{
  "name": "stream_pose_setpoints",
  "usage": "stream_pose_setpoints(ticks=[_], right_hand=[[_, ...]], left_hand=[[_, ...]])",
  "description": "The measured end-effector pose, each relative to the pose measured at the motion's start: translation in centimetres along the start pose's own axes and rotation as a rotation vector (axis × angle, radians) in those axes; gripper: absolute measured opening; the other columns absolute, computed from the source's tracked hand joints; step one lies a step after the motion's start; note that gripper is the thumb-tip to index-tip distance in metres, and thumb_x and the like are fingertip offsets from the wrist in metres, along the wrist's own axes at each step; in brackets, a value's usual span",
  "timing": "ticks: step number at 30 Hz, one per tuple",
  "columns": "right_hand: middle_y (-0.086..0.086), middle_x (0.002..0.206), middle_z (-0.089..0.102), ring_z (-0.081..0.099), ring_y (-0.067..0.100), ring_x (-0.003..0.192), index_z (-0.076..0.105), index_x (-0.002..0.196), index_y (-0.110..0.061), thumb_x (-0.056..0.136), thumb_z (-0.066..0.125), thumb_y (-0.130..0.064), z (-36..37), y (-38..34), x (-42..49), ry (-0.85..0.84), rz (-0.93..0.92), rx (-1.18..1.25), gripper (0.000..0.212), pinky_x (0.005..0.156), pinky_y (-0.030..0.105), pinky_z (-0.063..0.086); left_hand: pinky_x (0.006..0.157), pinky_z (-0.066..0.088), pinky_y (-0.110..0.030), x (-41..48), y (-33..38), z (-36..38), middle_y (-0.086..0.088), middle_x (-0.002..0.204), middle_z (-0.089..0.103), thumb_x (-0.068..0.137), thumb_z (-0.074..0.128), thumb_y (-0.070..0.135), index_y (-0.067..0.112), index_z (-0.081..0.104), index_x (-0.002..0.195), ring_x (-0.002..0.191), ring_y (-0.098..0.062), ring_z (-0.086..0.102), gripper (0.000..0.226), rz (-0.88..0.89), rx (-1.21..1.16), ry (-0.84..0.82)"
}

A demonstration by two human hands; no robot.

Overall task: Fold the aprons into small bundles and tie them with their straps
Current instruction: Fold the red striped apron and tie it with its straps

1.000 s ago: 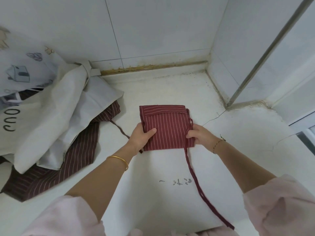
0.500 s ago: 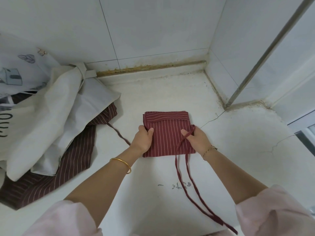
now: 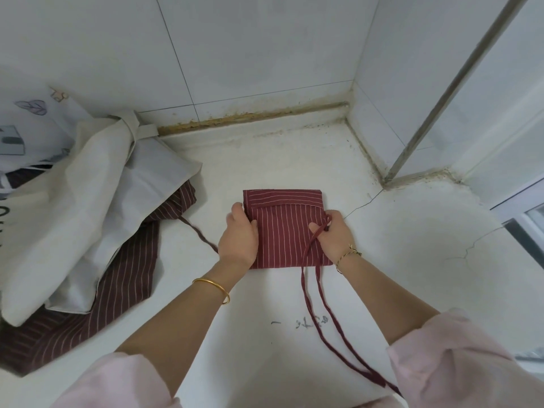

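A red striped apron (image 3: pixel 282 228), folded into a small square, lies flat on the white counter (image 3: pixel 412 260). My left hand (image 3: pixel 240 237) grips the bundle's left edge, thumb on top. My right hand (image 3: pixel 334 232) holds the right edge and has the red strap (image 3: pixel 316 278) looped over its fingers. From there two strap lengths trail down the counter toward my right sleeve. Another strap (image 3: pixel 200 234) runs from under my left hand to the pile at the left.
A heap of cream and white aprons (image 3: pixel 88 201) lies at the left over a dark striped one (image 3: pixel 117 290). Tiled walls (image 3: pixel 265 54) close off the back and right, with a metal rail (image 3: pixel 441 92) at the corner. The counter shows cracks at the right.
My right hand brought the strap up into a loop at the bundle's right edge, so two lengths trail where one did. My left hand shifted slightly up the left edge.
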State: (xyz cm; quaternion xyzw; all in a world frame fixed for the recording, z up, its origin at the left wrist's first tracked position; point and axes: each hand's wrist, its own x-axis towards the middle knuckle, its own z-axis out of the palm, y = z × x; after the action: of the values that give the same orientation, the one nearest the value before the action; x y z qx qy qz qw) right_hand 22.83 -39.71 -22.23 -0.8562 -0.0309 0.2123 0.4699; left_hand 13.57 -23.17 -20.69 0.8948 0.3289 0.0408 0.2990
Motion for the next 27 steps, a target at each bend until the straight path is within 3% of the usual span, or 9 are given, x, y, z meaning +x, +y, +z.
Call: stream_pose_setpoints(ticks=[3, 5, 7, 10, 14, 17, 19, 22, 27], right_hand=[[0.002, 0.092, 0.059, 0.06, 0.019, 0.084, 0.044, 0.103, -0.013, 0.088, 0.063, -0.034, -0.1, -0.2, 0.2, 0.019, 0.072, 0.097, 0.032, 0.078, 0.035, 0.051], [0.003, 0.085, 0.061, 0.059, 0.019, 0.079, 0.053, 0.093, -0.01, 0.088, 0.061, -0.039, -0.6, -0.6, 0.3, 0.027, 0.096, 0.096, 0.03, 0.076, 0.033, 0.049], [0.011, 0.078, 0.063, 0.058, 0.024, 0.072, 0.058, 0.076, -0.008, 0.09, 0.06, -0.036, -1.6, -0.8, 0.4, 0.013, 0.131, 0.085, 0.031, 0.071, 0.034, 0.049], [0.004, 0.061, 0.053, 0.046, 0.014, 0.054, 0.052, 0.062, -0.014, 0.09, 0.061, -0.03, -4.4, -1.5, -0.1, -0.116, 0.333, 0.394, 0.034, 0.058, 0.026, 0.041], [-0.001, 0.085, 0.067, 0.063, 0.009, 0.063, 0.058, 0.087, -0.017, 0.099, 0.037, -0.044, -7.3, -2.4, -0.3, -0.222, 0.334, 1.123, 0.037, 0.065, 0.023, 0.053], [0.006, 0.126, 0.055, 0.064, 0.021, 0.097, 0.046, 0.127, -0.017, 0.099, 0.036, -0.043, -8.8, -2.2, 0.7, 0.076, 0.239, 1.497, 0.04, 0.088, 0.035, 0.05], [0.003, 0.133, 0.047, 0.055, 0.021, 0.111, 0.034, 0.142, -0.02, 0.098, 0.039, -0.038, -9.5, -1.8, 1.5, 0.275, 0.283, 1.294, 0.048, 0.1, 0.038, 0.042], [0.007, 0.109, 0.048, 0.046, 0.019, 0.103, 0.028, 0.146, -0.011, 0.093, 0.048, -0.022, -8.6, -1.1, 2.2, 0.457, 0.328, 0.68, 0.057, 0.094, 0.033, 0.041], [0.014, 0.122, 0.056, 0.051, 0.025, 0.116, 0.056, 0.12, 0.0, 0.088, 0.045, 0.002, -3.9, -3.5, 0.2, 0.387, -0.22, -0.022, 0.034, 0.097, 0.024, 0.037]], left_hand=[[0.093, 0.045, -0.047, 0.3, 0.6, 1.3, -0.019, 0.128, 0.05, 0.087, 0.056, 0.025, 0.007, 0.046, 0.134, 0.116, -0.037, 0.051, 0.051, 0.456, 0.344, 0.256], [0.112, 0.026, -0.05, 0.5, 1.6, 2.2, -0.02, 0.15, 0.029, 0.095, 0.038, 0.043, 0.017, 0.029, 0.147, 0.139, -0.036, 0.027, 0.059, 0.607, 0.468, 0.05], [0.118, 0.005, -0.049, 0.6, 2.2, 3.2, -0.015, 0.158, -0.004, 0.098, 0.021, 0.054, 0.025, -0.002, 0.151, 0.146, -0.03, -0.003, 0.065, 0.548, 0.611, -0.23], [0.117, -0.001, -0.052, 0.8, 1.9, 4.0, -0.014, 0.157, -0.017, 0.097, 0.013, 0.057, 0.026, -0.018, 0.148, 0.145, -0.03, -0.015, 0.068, 0.515, 0.758, -0.326], [0.116, 0.001, -0.054, 1.2, 1.8, 4.2, -0.015, 0.157, -0.015, 0.097, 0.013, 0.057, 0.024, -0.018, 0.148, 0.145, -0.032, -0.013, 0.069, 0.551, 0.792, -0.301], [0.116, 0.002, -0.053, 1.0, 1.8, 4.2, -0.014, 0.157, -0.014, 0.097, 0.013, 0.057, 0.024, -0.017, 0.148, 0.145, -0.031, -0.012, 0.068, 0.548, 0.795, -0.314], [0.117, 0.005, -0.052, 0.9, 1.9, 4.0, -0.014, 0.158, -0.006, 0.096, 0.015, 0.057, 0.024, -0.009, 0.151, 0.146, -0.03, -0.005, 0.068, 0.552, 0.75, -0.32], [0.105, 0.037, -0.051, 1.0, 2.2, 3.0, -0.017, 0.144, 0.039, 0.095, 0.026, 0.047, 0.011, 0.04, 0.14, 0.132, -0.035, 0.039, 0.06, 0.583, 0.483, -0.101], [0.088, 0.05, -0.044, 1.8, 1.8, 3.0, -0.018, 0.121, 0.057, 0.09, 0.037, 0.026, 0.001, 0.058, 0.116, 0.109, -0.034, 0.057, 0.042, 0.628, 0.353, 0.108]])
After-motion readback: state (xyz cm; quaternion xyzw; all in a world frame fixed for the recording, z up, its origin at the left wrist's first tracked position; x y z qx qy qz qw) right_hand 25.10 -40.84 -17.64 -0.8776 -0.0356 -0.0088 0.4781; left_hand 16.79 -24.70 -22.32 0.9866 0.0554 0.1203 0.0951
